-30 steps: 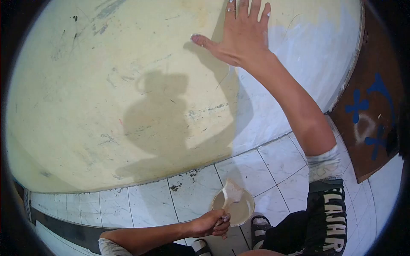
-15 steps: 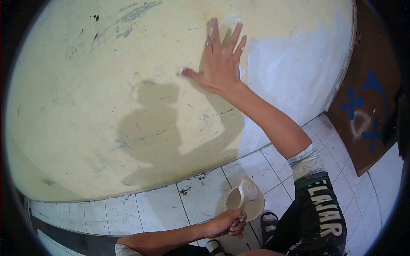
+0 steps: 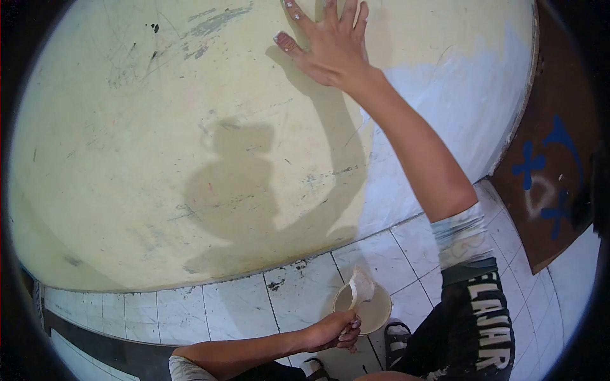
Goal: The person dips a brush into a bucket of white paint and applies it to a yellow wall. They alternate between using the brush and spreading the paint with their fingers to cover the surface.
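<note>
My left hand (image 3: 333, 331) is closed round the handle of a wide paintbrush (image 3: 362, 289) whose bristles are coated white. The brush is held over a round bucket (image 3: 383, 311) on the floor, overlapping its rim in this view. High on the wall, my right hand (image 3: 333, 44) is spread with fingers apart, palm toward the pale yellow surface. White paint marks its fingertips, and the top of the frame cuts some of them off. Beside it, a white painted patch (image 3: 438, 120) covers the right part of the wall (image 3: 152, 171).
Grey scuffs (image 3: 219, 22) and dark marks dot the yellow wall, where my shadow also falls. A brown panel (image 3: 540, 171) with blue markings borders the wall at right. White floor tiles (image 3: 238, 305) run along its base. My sandalled feet (image 3: 397, 340) are near the bucket.
My right hand has moved up along the wall, its fingers reaching the top of the frame. My left hand still holds the paintbrush over the bucket.
</note>
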`<state>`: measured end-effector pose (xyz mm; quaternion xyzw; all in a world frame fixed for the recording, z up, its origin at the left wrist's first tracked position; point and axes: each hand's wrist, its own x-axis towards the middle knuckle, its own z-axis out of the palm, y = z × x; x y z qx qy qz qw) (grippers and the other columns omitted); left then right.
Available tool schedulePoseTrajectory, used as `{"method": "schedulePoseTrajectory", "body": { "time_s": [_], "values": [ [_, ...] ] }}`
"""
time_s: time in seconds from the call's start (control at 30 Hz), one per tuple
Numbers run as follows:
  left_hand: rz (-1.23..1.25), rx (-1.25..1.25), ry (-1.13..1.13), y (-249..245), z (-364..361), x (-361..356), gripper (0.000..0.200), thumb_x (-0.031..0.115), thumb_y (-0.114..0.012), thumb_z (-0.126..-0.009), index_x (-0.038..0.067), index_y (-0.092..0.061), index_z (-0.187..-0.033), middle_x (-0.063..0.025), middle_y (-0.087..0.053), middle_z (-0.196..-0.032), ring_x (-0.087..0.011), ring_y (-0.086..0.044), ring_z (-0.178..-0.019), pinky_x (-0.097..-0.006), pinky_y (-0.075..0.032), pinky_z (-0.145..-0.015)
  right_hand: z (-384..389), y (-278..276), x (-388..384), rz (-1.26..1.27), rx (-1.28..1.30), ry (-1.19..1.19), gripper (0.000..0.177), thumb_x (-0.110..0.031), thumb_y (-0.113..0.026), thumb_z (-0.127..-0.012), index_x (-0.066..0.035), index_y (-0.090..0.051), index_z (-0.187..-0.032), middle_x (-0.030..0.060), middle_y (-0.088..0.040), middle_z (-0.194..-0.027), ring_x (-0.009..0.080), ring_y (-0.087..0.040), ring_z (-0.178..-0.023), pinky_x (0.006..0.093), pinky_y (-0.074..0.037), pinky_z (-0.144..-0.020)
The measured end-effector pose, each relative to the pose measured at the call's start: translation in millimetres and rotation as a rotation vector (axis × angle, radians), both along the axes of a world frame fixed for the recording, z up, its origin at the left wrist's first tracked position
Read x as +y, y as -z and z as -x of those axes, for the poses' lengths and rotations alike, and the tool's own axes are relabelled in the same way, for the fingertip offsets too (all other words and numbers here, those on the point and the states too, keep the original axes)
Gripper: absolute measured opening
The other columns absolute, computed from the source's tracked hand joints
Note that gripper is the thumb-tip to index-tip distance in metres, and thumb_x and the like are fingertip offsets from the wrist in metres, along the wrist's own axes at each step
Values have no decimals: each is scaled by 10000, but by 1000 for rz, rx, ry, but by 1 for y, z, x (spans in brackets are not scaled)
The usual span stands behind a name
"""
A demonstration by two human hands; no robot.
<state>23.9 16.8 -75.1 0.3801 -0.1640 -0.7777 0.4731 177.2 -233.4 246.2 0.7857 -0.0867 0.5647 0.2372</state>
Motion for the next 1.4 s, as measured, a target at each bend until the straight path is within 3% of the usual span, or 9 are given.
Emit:
{"method": "schedulePoseTrajectory", "body": {
  "time_s": [0.07,0.17,0.4,0.57,0.67,1.0,1.2,1.27,1.4],
  "values": [
    [10,-5,-11,0,-1,0,206,254,-375,-1009,151,-395,-832,13,-367,-608,-133,-365,-504,-403,-496,-765,5,15,20,47,-226,-6,647,-503,-555,-1002,-126,-463,-1521,380,-321,-1538,503,-251,-1470,620,-266,-1165],
    [52,-10,-18,2,-3,0,208,262,-387,-1009,152,-395,-833,12,-371,-610,-134,-378,-504,-399,-503,-761,-5,53,0,-121,18,-231,776,-745,-484,-914,-372,-366,-1584,255,56,-1689,571,148,-1499,713,1,-1187],
    [60,-12,-22,6,1,4,305,332,-365,-1073,126,-409,-853,-5,-377,-607,-157,-381,-491,-435,-524,-765,42,83,18,-30,243,-168,751,-719,-512,-915,-343,-426,-1559,294,-43,-1666,563,72,-1506,695,1,-1188],
    [74,-29,-21,-4,6,6,249,297,-388,-1032,148,-404,-834,3,-385,-614,-139,-395,-492,-406,-516,-740,74,51,59,-408,773,-204,904,-627,-628,-905,-340,-188,-1640,247,-640,-1075,389,-641,-999,529,-501,-924],
    [63,-26,-24,-2,7,7,268,311,-385,-1041,147,-406,-830,4,-383,-613,-140,-395,-493,-403,-514,-737,42,55,41,-246,696,-303,1038,-538,-676,-908,-309,12,-1650,180,-663,-788,299,-636,-628,452,-568,-707],
    [69,-25,-47,-11,2,10,294,337,-392,-1048,148,-396,-823,7,-365,-602,-136,-387,-494,-392,-514,-723,35,84,55,-793,966,-576,1259,-271,-784,-865,-272,239,-1598,205,-682,-849,234,-553,-461,393,-573,-598],
    [81,-55,-40,-13,6,13,289,324,-397,-1037,140,-396,-815,6,-372,-589,-137,-384,-489,-394,-511,-718,40,122,25,-1169,1099,-955,1078,-218,-721,-885,-213,37,-1652,168,-695,-839,254,-614,-518,389,-576,-580],
    [65,-39,-28,-13,7,14,287,320,-399,-1036,137,-399,-814,7,-374,-589,-136,-385,-488,-393,-512,-719,49,127,4,-1732,1086,-1644,919,-223,-615,-885,-198,-116,-1656,182,-685,-925,266,-654,-618,407,-588,-612],
    [59,-41,-28,-13,7,12,292,320,-393,-1038,138,-402,-809,10,-380,-592,-135,-390,-486,-390,-515,-724,54,124,-18,-1851,1038,-2000,899,-230,-525,-814,-201,-190,-1648,218,-665,-1029,301,-680,-765,425,-591,-651]
  ]
}}
